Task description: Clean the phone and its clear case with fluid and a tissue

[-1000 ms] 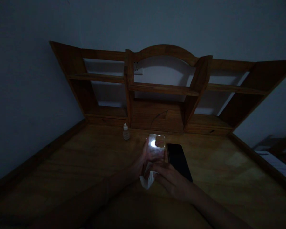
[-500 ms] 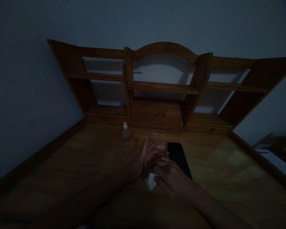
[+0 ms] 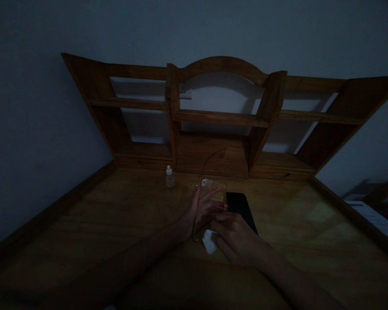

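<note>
- Because the room is dim, fine detail is limited; the clear phone case (image 3: 213, 191) lies just below the centre of the frame, on or close above the tabletop (image 3: 116, 215), just left of the dark phone (image 3: 242, 209).
- Left hand (image 3: 202, 211): fingers spread flat over the case, pressing on it rather than closed around it.
- Right hand (image 3: 236, 239): clenched on a small white cloth (image 3: 209, 242) at the near end of the case.
- Handling, as a judgement: the case looks thin, light and flexible, with a smooth surface that is likely slippery; take hold at the long side rims, not the flat back, and avoid twisting near the camera cut-out.
- Difference from one second ago: the case was then tilted up and showed a bright glare at its top; it now lies lower, with only a faint glint at the far corner. The cloth sits nearer the case, tucked under the right hand.
- Other items: a small dropper bottle (image 3: 170, 177) stands upper left of the hands, before the wooden shelf unit (image 3: 220, 116).
</note>
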Motion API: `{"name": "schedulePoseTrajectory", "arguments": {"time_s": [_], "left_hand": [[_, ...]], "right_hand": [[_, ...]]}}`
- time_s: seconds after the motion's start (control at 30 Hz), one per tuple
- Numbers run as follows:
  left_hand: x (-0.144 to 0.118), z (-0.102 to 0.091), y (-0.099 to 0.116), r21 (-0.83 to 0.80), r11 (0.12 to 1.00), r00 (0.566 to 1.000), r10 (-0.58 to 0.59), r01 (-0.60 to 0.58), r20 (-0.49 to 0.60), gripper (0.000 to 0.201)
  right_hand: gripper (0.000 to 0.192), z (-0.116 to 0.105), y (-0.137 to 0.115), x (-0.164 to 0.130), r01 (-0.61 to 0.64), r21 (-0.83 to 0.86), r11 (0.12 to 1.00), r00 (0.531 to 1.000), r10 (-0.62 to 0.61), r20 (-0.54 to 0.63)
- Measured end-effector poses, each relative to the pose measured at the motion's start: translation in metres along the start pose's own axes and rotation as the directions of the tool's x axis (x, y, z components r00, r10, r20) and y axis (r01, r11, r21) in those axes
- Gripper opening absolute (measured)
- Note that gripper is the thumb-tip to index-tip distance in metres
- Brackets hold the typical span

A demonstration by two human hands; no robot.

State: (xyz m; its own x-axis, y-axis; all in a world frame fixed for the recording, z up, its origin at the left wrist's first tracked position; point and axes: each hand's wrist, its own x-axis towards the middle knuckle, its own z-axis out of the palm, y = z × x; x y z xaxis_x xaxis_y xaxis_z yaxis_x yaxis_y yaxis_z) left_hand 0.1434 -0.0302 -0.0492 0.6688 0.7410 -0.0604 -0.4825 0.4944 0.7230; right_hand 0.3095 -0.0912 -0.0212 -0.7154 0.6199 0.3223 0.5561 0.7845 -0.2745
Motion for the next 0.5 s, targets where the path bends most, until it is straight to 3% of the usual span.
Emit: {"name": "schedulePoseTrajectory", "arguments": {"time_s": [0.27, 0.5], "left_hand": [[-0.002, 0.0, -0.001, 0.045, 0.999, 1.0, 0.014, -0.015, 0.016, 0.073], [0.002, -0.001, -0.002, -0.081, 0.997, 1.0, 0.007, -0.008, -0.009, 0.073]], "right_hand": [[0.018, -0.001, 0.005, 0.0, 0.012, -0.023, 1.0, 1.0, -0.011, 0.014], [0.018, 0.001, 0.016, 0.002, 0.077, -0.069, 0.995, 0.996, -0.08, -0.037]]}}
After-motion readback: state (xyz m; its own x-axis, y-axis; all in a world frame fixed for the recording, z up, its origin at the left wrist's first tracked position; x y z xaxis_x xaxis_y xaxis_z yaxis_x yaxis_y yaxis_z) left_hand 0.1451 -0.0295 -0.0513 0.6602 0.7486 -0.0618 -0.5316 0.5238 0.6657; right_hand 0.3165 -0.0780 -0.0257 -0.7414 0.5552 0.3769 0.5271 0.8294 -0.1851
